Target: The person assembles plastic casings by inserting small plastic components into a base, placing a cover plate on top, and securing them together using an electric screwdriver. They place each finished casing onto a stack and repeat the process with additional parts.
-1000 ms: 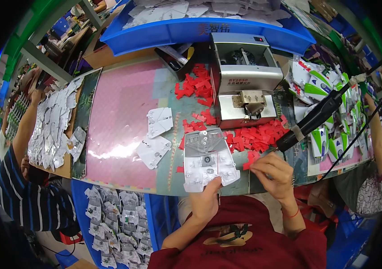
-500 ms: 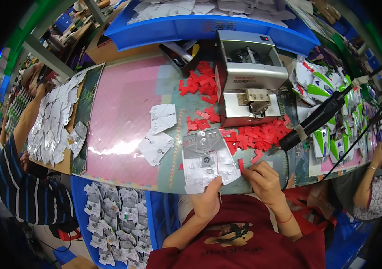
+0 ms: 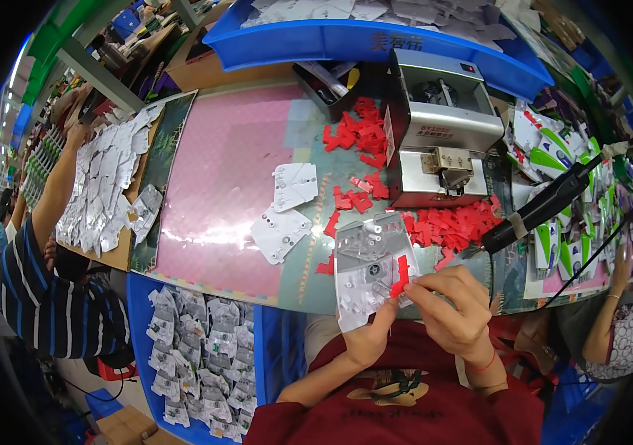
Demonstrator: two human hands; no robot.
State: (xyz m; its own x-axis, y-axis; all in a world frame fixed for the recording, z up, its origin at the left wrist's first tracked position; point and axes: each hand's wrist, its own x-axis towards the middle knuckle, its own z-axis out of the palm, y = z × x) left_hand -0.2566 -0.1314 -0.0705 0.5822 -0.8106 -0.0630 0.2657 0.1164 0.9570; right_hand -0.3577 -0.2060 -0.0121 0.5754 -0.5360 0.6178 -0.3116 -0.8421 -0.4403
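My left hand point(image 3: 371, 335) grips a white and grey plastic shell point(image 3: 357, 293) by its near edge, thumb over the rim. Its inner side with posts and a round dark part faces up. Over the shell's right edge, my right hand point(image 3: 454, 308) pinches a small red plastic piece point(image 3: 401, 277) between thumb and fingertips. The piece overlaps the shell from this angle; whether it touches is hard to tell. Beyond the shell, loose red pieces point(image 3: 450, 226) lie heaped in front of a silver bench machine point(image 3: 443, 126). Left of the shell, two white shells point(image 3: 281, 236) rest on the table.
A blue tray point(image 3: 376, 46) of white parts stands at the back, beside a small black box point(image 3: 325, 96) with tools. A blue crate point(image 3: 261, 356) of shells sits below left. A black tube point(image 3: 539, 204) juts in at right. Coworkers sit at both sides.
My right hand has picked up a red piece from the table and brought it over the shell. The shell has tilted in my left hand. The whole view has shifted slightly.
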